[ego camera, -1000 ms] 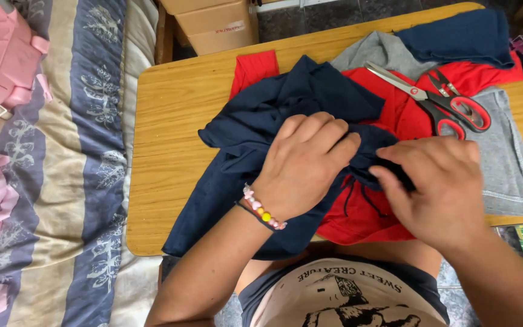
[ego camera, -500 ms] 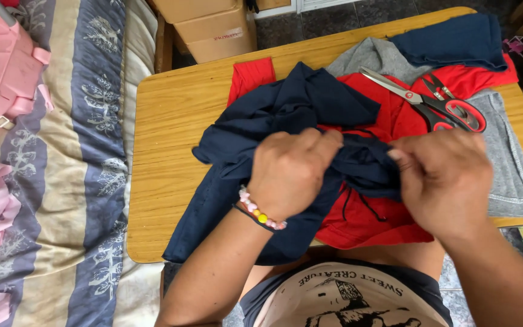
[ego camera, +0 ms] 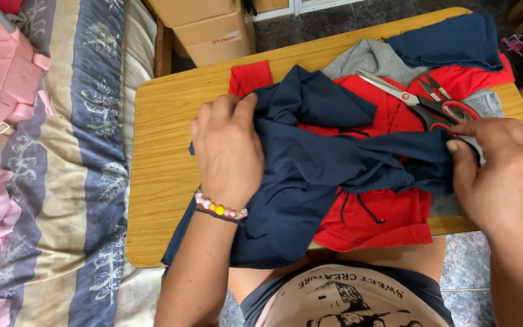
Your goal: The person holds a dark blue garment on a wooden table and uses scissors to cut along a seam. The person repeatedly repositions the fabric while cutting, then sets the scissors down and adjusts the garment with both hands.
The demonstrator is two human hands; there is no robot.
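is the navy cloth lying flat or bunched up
Bunched up. The navy cloth is twisted into a ridge between the left hand and right hand, with creases over the red garment.

Scissors (ego camera: 426,103) beside bare left tabletop (ego camera: 158,157)

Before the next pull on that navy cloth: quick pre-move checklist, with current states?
1. Left hand has the navy garment bunched at its left end: ok.
2. Right hand pinches the garment's right end, cloth stretched between the hands: ok.
3. Scissors clear of both hands: not ok, the red handles lie just above the right hand's fingers.
4. Scissors blades shut: ok.
5. Red garment free underneath: cannot tell, navy cloth covers part of it.
6. Wooden table edge supports the cloth: not ok, the navy hem hangs over the near edge.
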